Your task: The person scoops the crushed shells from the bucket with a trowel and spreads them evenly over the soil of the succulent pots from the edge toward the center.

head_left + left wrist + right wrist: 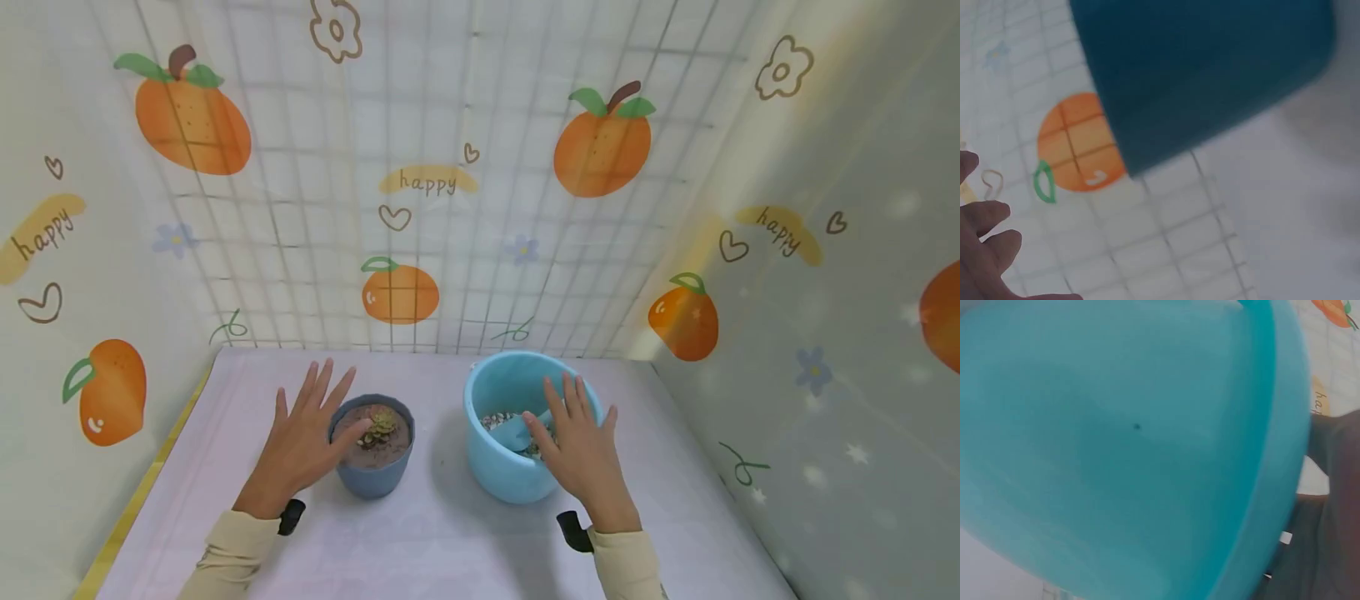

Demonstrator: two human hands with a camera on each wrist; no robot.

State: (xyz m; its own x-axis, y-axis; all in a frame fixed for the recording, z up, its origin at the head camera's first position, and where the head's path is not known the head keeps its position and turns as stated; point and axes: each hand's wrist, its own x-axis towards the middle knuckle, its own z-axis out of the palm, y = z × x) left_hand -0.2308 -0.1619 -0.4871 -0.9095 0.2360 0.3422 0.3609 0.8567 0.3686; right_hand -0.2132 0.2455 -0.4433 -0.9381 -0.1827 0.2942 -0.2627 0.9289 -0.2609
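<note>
My left hand [303, 442], fingers spread and straight, hovers by the left side of a blue-grey flower pot [375, 481]. Inside that pot a small green succulent [381, 425] stands in brown soil. The pot's dark blue wall [1204, 75] fills the top of the left wrist view. My right hand [585, 442] is spread over the near right rim of a light blue bucket [498, 467]; whether it touches the rim I cannot tell. A light blue scoop [512, 434] lies in the bucket on speckled grit [495, 419], partly hidden by that hand. Bucket wall [1116, 456] fills most of the right wrist view.
Pot and bucket stand apart on a pale, whitish-pink table surface [405, 550]. A wire grid behind a printed cloth [487, 250] rises at the back. Cloth walls with orange prints flank both sides, and a yellow strip [142, 492] runs along the left edge.
</note>
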